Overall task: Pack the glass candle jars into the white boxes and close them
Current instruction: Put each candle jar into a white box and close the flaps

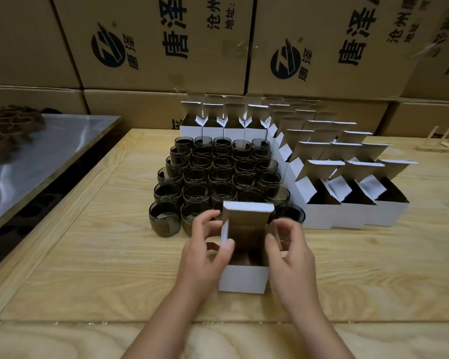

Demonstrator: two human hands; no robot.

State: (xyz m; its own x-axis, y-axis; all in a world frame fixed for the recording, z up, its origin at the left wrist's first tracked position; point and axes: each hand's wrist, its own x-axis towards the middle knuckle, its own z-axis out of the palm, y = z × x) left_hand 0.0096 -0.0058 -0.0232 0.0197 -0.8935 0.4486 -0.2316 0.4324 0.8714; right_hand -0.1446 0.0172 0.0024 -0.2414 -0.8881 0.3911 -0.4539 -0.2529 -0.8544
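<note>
I note the candle jars massed centre-left on the wooden table; my left hand pinches the left flap of the near white box, lid upright; my right hand grasps its right side. Open boxes stand in rows at right.

Your pale wooden table fills the foreground. At twelve o'clock, stacked brown cartons printed in black wall you in; at nine o'clock stands a shiny steel-topped bench.
</note>
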